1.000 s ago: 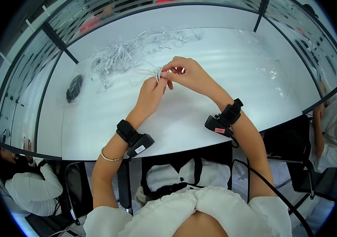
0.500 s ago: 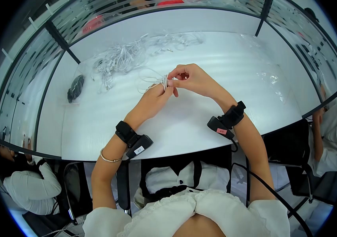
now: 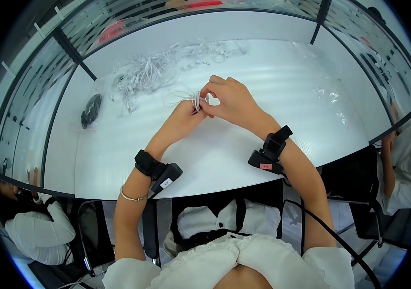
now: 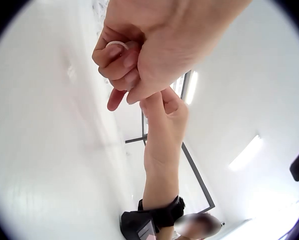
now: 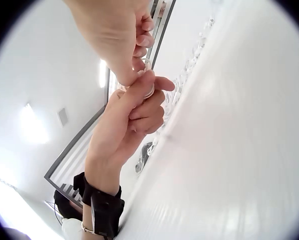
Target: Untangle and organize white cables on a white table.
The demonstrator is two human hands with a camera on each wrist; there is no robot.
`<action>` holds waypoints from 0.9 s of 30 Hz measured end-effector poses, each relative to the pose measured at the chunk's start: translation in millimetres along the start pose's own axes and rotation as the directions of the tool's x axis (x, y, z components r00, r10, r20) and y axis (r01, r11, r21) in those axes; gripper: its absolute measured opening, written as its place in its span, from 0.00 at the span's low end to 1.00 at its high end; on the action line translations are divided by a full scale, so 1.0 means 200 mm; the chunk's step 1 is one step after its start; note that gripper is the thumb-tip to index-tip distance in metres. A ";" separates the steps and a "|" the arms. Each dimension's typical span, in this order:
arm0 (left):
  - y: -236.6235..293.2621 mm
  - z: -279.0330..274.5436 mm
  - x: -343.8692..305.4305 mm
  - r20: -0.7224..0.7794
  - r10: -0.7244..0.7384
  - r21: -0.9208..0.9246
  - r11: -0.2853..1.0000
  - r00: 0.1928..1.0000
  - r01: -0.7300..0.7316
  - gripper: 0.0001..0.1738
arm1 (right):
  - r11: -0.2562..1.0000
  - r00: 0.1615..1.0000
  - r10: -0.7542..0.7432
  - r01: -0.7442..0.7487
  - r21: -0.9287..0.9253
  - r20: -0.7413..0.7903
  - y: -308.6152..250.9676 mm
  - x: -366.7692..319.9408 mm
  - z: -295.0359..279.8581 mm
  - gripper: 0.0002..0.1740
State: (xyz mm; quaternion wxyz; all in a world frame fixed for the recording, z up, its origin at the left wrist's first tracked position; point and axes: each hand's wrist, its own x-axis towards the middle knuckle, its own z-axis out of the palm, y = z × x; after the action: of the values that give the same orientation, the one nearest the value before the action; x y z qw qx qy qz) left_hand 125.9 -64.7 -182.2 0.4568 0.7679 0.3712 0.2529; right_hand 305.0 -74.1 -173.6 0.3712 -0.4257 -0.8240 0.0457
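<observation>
A white cable [image 3: 196, 100], wound in a small bundle of loops, is held between both hands above the table. My left hand [image 3: 182, 120] grips the bundle with curled fingers, and thin loops stick out past it to the left. At the bundle's right side, my right hand [image 3: 234, 102] pinches the cable with thumb and forefinger bent into a ring. The right wrist view shows white windings [image 5: 149, 93] beside the left thumb and a short piece [image 5: 148, 65] at the right fingertips. Curled left fingers [image 4: 120, 65] hide most of the cable in the left wrist view.
A tangled pile of white cables [image 3: 150, 72] lies at the back left of the white table [image 3: 215, 164]. Left of it is a bagged black bundle [image 3: 91, 111]. Clear plastic bags [image 3: 333, 96] lie at the right. Panels [image 3: 205, 29] enclose the table; people sit on both sides.
My hands have shifted slightly right and nearer to me, still together at the cable. The right hand has turned, its thumb and forefinger now arched wider. The loops at the left lie flatter.
</observation>
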 end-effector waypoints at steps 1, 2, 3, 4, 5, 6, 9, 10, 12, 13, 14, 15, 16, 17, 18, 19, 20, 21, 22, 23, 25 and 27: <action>0.00 0.00 0.01 -0.006 -0.002 -0.002 1.000 1.000 0.002 0.09 | 1.000 1.000 0.009 -0.009 -0.012 -0.003 0.01 0.00 0.01 0.08; -0.02 0.00 0.01 -0.013 0.004 0.032 0.999 1.000 -0.004 0.09 | 1.000 1.000 0.024 -0.024 -0.008 -0.003 0.02 -0.01 0.03 0.08; -0.04 0.00 0.02 -0.020 0.012 0.066 0.998 1.000 -0.011 0.08 | 0.999 0.999 0.040 -0.040 -0.005 -0.004 0.03 -0.01 0.04 0.08; -0.06 -0.01 0.02 -0.027 0.020 0.101 0.995 0.999 -0.017 0.07 | 0.998 0.998 0.055 -0.055 -0.002 -0.005 0.03 -0.01 0.05 0.09; -0.06 -0.02 0.02 -0.023 0.037 0.129 0.991 0.999 -0.034 0.07 | 0.997 0.996 0.081 -0.082 0.014 0.020 0.03 -0.01 0.04 0.09; -0.05 -0.03 0.02 -0.019 0.053 0.156 0.987 0.998 -0.049 0.07 | 0.994 0.993 0.108 -0.110 0.029 0.046 0.02 0.00 0.03 0.09; -0.03 -0.03 -0.01 -0.015 0.099 0.195 0.976 0.995 -0.094 0.06 | 0.986 0.989 0.137 -0.142 0.083 0.055 0.02 -0.02 0.03 0.10; -0.01 -0.03 0.00 -0.017 0.121 0.205 0.972 0.993 -0.115 0.06 | 0.985 0.990 0.136 -0.139 0.099 0.040 0.02 -0.02 0.03 0.10; 0.02 -0.05 -0.01 0.001 0.144 0.173 0.975 0.990 -0.142 0.07 | 0.966 0.973 0.199 -0.216 0.145 0.118 0.00 0.00 -0.01 0.11; 0.03 -0.07 -0.02 0.009 0.150 0.158 0.976 0.989 -0.150 0.07 | 0.952 0.960 0.228 -0.255 0.170 0.161 -0.01 0.01 -0.02 0.11; 0.04 -0.08 -0.03 0.006 0.129 0.091 0.988 0.992 -0.129 0.09 | 0.934 0.955 0.229 -0.270 0.233 0.185 0.00 0.01 -0.02 0.13; 0.06 -0.07 -0.04 0.006 0.110 0.024 0.994 0.994 -0.110 0.10 | 0.913 0.951 0.229 -0.284 0.293 0.207 0.02 0.00 -0.04 0.14; 0.08 -0.08 -0.04 0.009 0.086 -0.047 0.995 0.996 -0.086 0.11 | 0.885 0.945 0.231 -0.304 0.352 0.234 0.04 0.00 -0.04 0.15; 0.11 -0.09 -0.06 0.022 0.058 0.017 0.998 0.998 -0.058 0.16 | 0.855 0.942 0.231 -0.315 0.412 0.242 0.05 -0.01 -0.04 0.17; 0.11 -0.09 -0.05 -0.014 0.065 0.016 0.998 0.998 -0.065 0.16 | 0.854 0.942 0.244 -0.321 0.409 0.231 0.05 0.00 -0.04 0.17; 0.11 -0.08 -0.05 -0.049 0.070 0.015 0.997 0.996 -0.070 0.17 | 0.853 0.941 0.257 -0.328 0.407 0.220 0.04 0.00 -0.04 0.17; 0.10 -0.08 -0.04 -0.085 0.077 0.015 0.997 0.993 -0.076 0.17 | 0.852 0.940 0.269 -0.333 0.405 0.208 0.03 0.01 -0.03 0.17; 0.09 -0.06 -0.03 -0.145 0.074 0.022 0.997 0.987 -0.072 0.19 | 0.843 0.947 0.262 -0.318 0.435 0.186 0.02 0.01 -0.04 0.13; 0.10 -0.04 -0.02 -0.199 0.114 -0.005 0.993 0.973 -0.118 0.19 | 0.843 0.950 0.265 -0.312 0.438 0.168 0.01 0.01 -0.04 0.12; 0.11 -0.02 -0.02 -0.252 0.150 -0.032 0.986 0.956 -0.163 0.20 | 0.842 0.951 0.270 -0.309 0.443 0.150 0.00 0.01 -0.04 0.12; 0.07 -0.03 0.00 -0.350 0.121 -0.076 0.985 0.929 -0.157 0.22 | 0.845 0.957 0.277 -0.285 0.453 0.085 -0.03 0.02 -0.03 0.12; 0.09 -0.04 0.01 -0.407 0.096 -0.122 0.980 0.908 -0.158 0.24 | 0.851 0.961 0.278 -0.239 0.468 -0.014 -0.06 0.03 0.00 0.12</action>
State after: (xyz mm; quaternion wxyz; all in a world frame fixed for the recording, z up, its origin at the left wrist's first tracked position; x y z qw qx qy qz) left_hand 127.1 -65.5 -162.8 0.4114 0.6855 0.3852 0.4609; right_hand 295.3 -77.6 -164.9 0.4852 -0.4336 -0.7088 0.2723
